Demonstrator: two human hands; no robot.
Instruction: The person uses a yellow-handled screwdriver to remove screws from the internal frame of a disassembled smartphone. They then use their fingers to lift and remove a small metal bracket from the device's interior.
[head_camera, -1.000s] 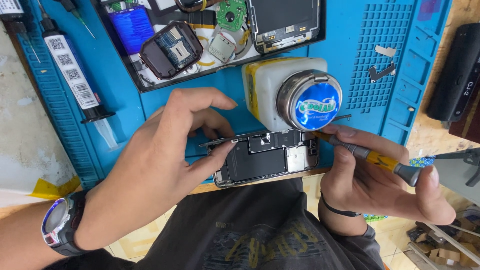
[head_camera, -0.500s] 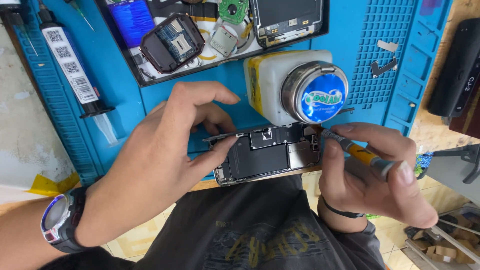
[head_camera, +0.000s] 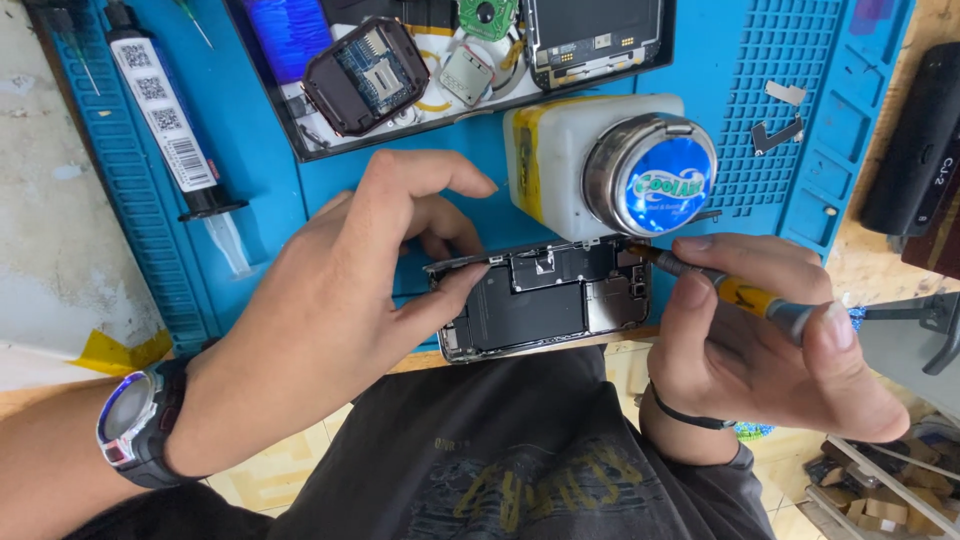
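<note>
An opened phone (head_camera: 545, 300) with its insides showing lies at the near edge of a blue work mat (head_camera: 280, 190). My left hand (head_camera: 340, 300) grips the phone's left end, thumb on its inner frame and fingers arched over its far edge. My right hand (head_camera: 760, 340) holds a small screwdriver (head_camera: 725, 285) with a yellow band. Its tip rests on the phone's top right corner.
A white bottle with a round metal and blue cap (head_camera: 610, 165) stands just behind the phone. A black tray (head_camera: 450, 60) of phone parts lies farther back. A glue tube (head_camera: 170, 120) lies on the mat's left side. Small metal pieces (head_camera: 778, 115) sit at right.
The right hand has shifted the screwdriver slightly, its tip staying at the phone's top right corner. The left hand keeps its hold on the phone.
</note>
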